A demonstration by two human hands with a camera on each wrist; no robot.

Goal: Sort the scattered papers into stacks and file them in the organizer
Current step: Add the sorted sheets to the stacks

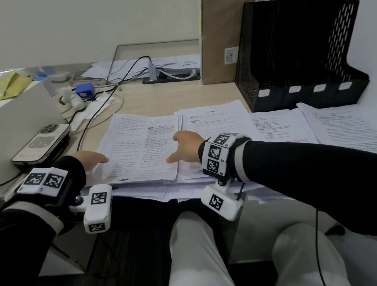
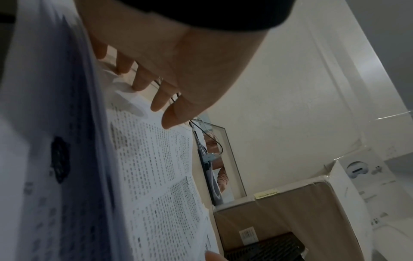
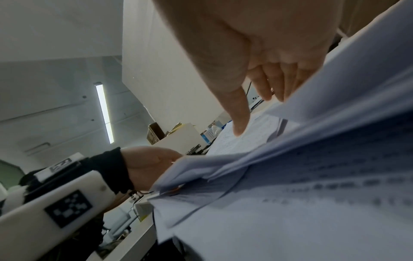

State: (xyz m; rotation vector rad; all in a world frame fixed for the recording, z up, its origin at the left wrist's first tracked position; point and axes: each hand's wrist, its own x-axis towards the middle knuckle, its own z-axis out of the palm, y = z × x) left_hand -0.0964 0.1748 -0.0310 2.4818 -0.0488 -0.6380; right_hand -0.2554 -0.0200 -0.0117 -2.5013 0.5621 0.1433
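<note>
Desk [image 1: 165,98]: pale wood surface against a plain light wall, crowded with papers, cables and boxes.
Cardboard box [image 1: 221,31]: tall, brown, upright at the back, just left of the organizer.
White box [image 1: 9,122]: at the left edge, yellow packet [image 1: 7,85] on top.
Organizer [image 1: 300,53]: black mesh file rack at back right, four slots with white label tabs; slot contents too dark to tell.
Scattered papers [image 1: 347,128]: printed sheets spread loosely across the right half of the desk, overlapping, reaching up to the organizer's front.
Paper stack [image 1: 145,148]: printed pages near the front edge, in front of the person, lying on further loose sheets; bracketed by both hands.
Phone [image 1: 40,144]: face down beside the white box, left of the stack.
Power strip [image 1: 170,77]: at the back centre, plugs and cables trailing left.
Left hand [image 1: 92,160]: fingers [image 2: 140,83] straight and together, laid against the stack's left edge, gripping nothing.
Right hand [image 1: 188,146]: fingers straight, resting at the stack's right edge, thumb [image 3: 240,120] stretched out over the top page; nothing clasped.
</note>
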